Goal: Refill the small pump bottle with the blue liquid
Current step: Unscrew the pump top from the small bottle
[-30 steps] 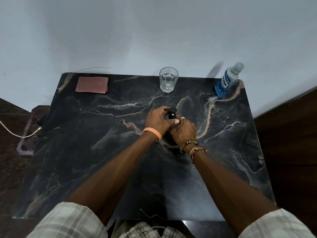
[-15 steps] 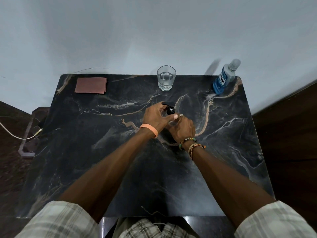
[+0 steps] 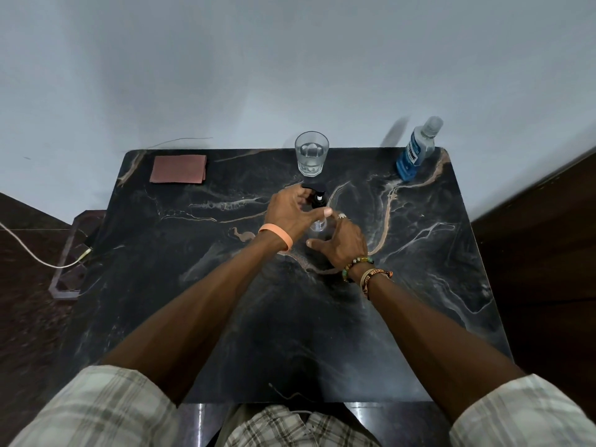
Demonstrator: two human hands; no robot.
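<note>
A small clear pump bottle (image 3: 317,228) stands mid-table between my two hands. My left hand (image 3: 290,212) grips its black pump head (image 3: 317,196), fingers curled round the collar, and the head looks lifted off the bottle's neck. My right hand (image 3: 342,241) curls round the clear body from the right and holds it on the table. The bottle of blue liquid (image 3: 414,153), with a clear cap and blue label, stands at the back right corner, away from both hands.
The dark marble table (image 3: 225,285) bears a glass of water (image 3: 311,153) at the back centre, just beyond the pump bottle, and a folded reddish cloth (image 3: 178,168) at the back left. A white cable (image 3: 38,258) lies left of the table.
My left hand has raised the pump head a little from the clear bottle, so the neck now shows beneath it. My right hand keeps its hold on the body.
</note>
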